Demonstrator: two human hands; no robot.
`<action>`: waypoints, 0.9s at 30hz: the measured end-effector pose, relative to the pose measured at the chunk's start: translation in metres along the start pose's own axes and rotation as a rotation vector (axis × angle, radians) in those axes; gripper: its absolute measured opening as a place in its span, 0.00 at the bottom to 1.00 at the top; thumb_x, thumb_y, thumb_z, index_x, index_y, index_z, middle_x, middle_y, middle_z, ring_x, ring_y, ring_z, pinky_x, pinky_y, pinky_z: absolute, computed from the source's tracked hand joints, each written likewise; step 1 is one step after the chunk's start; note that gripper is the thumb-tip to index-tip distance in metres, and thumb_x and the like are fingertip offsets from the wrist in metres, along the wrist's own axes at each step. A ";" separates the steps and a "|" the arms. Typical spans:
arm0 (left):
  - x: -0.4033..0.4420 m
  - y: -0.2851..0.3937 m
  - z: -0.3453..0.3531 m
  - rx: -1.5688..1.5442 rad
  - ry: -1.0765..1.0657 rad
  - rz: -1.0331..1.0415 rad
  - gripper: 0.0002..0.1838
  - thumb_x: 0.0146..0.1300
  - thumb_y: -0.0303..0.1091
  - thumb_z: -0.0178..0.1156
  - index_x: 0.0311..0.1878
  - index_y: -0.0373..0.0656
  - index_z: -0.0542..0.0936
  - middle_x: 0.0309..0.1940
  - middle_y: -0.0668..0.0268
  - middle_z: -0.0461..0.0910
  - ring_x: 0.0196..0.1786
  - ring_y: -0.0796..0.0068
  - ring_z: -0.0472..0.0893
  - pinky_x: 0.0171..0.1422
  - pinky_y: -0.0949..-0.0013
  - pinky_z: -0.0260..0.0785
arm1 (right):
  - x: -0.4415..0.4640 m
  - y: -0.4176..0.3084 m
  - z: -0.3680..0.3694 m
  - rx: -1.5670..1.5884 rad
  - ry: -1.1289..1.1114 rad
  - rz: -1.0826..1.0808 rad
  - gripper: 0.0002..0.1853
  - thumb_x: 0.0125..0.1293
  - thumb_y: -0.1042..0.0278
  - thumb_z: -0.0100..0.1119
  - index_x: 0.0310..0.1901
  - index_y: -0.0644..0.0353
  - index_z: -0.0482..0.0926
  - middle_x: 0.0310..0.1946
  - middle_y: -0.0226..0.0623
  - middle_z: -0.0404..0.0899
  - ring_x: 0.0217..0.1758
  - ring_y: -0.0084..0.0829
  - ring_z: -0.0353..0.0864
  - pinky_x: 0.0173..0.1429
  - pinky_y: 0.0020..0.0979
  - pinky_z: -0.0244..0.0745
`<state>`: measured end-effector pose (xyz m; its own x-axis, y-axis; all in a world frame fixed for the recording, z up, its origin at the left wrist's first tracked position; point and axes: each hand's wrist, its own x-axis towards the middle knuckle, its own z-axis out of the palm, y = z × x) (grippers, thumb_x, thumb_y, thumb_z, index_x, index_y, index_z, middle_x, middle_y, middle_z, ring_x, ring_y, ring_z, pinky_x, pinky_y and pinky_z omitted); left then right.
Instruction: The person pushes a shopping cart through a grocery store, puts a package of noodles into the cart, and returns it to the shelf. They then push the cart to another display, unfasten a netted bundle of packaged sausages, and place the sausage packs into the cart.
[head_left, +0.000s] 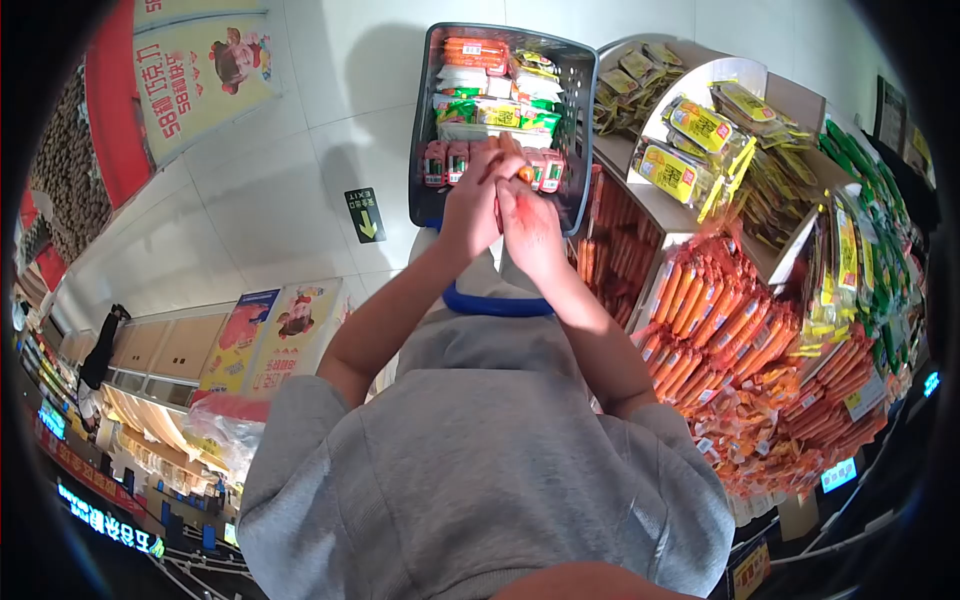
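Observation:
My left hand [468,212] and my right hand [533,226] meet above the near end of a dark grey plastic basket [422,120]. Both are closed, fingers overlapping. From between them pokes a small glossy orange thing [526,174] like the end of a sausage; the rest is hidden by my fingers. Inside the basket lie a pack of orange sausages [475,54] at the far end, white-and-green packets [457,112] in the middle, and a row of pink-red packs [435,163] close to my hands. A blue handle [497,304] hangs on the near side, before my legs.
Right of the basket, a display stand [655,205] carries yellow-labelled packets [700,125] and heaps of orange sausage packs [715,310]. Green packets [868,190] hang farther right. Left are a floor exit sign [365,216], poster-covered bins [200,85] and another poster [290,330].

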<state>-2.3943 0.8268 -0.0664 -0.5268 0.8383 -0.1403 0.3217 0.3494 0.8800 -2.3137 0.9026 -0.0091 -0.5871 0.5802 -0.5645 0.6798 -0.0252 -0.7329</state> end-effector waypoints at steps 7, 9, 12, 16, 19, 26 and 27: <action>0.080 -0.108 0.055 -0.437 0.005 -0.380 0.22 0.54 0.29 0.69 0.53 0.40 0.77 0.39 0.69 0.79 0.42 0.79 0.78 0.44 0.75 0.73 | 0.119 0.110 0.001 0.858 0.100 0.109 0.12 0.76 0.60 0.44 0.39 0.58 0.72 0.22 0.24 0.69 0.20 0.15 0.66 0.23 0.19 0.62; 0.093 -0.149 0.080 -0.614 0.050 -0.458 0.24 0.53 0.28 0.69 0.55 0.40 0.76 0.41 0.67 0.80 0.43 0.78 0.80 0.42 0.74 0.77 | 0.151 0.154 0.012 1.158 0.421 0.497 0.15 0.75 0.54 0.46 0.38 0.57 0.72 0.21 0.23 0.68 0.20 0.18 0.66 0.24 0.21 0.62; 0.120 -0.196 0.102 -0.731 -0.037 -0.636 0.27 0.54 0.29 0.67 0.59 0.41 0.74 0.44 0.65 0.80 0.42 0.75 0.82 0.39 0.69 0.82 | 0.184 0.214 0.029 1.257 0.401 0.849 0.24 0.68 0.41 0.54 0.49 0.54 0.71 0.38 0.29 0.70 0.36 0.23 0.70 0.39 0.32 0.70; 0.144 -0.246 0.130 -0.869 -0.062 -0.837 0.29 0.62 0.33 0.59 0.68 0.46 0.65 0.58 0.59 0.72 0.53 0.59 0.80 0.45 0.53 0.83 | 0.219 0.244 0.045 1.232 0.232 0.965 0.42 0.62 0.30 0.55 0.69 0.50 0.60 0.66 0.39 0.59 0.65 0.40 0.61 0.67 0.47 0.62; 0.161 -0.264 0.146 -1.044 -0.071 -0.970 0.33 0.64 0.35 0.58 0.71 0.49 0.60 0.58 0.59 0.72 0.54 0.57 0.79 0.49 0.49 0.82 | 0.243 0.268 0.059 1.474 0.148 0.862 0.44 0.61 0.28 0.52 0.69 0.51 0.59 0.70 0.41 0.55 0.72 0.44 0.58 0.73 0.53 0.55; 0.206 -0.323 0.208 -0.968 -0.415 -0.827 0.33 0.64 0.37 0.59 0.72 0.48 0.59 0.58 0.62 0.73 0.57 0.64 0.79 0.49 0.54 0.82 | 0.308 0.326 0.066 1.594 0.197 0.603 0.30 0.67 0.37 0.53 0.60 0.52 0.71 0.55 0.35 0.75 0.56 0.34 0.75 0.62 0.40 0.72; 0.210 -0.326 0.214 -0.944 -0.439 -0.822 0.33 0.65 0.38 0.59 0.71 0.47 0.60 0.58 0.62 0.73 0.57 0.65 0.79 0.49 0.54 0.82 | 0.316 0.339 0.072 1.598 0.232 0.540 0.28 0.68 0.38 0.53 0.58 0.52 0.73 0.52 0.33 0.78 0.53 0.32 0.78 0.59 0.36 0.74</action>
<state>-2.4415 0.9789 -0.4804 0.0497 0.6515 -0.7570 -0.7273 0.5431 0.4197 -2.3005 1.0189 -0.4627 -0.2845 0.3262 -0.9015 -0.4061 -0.8928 -0.1949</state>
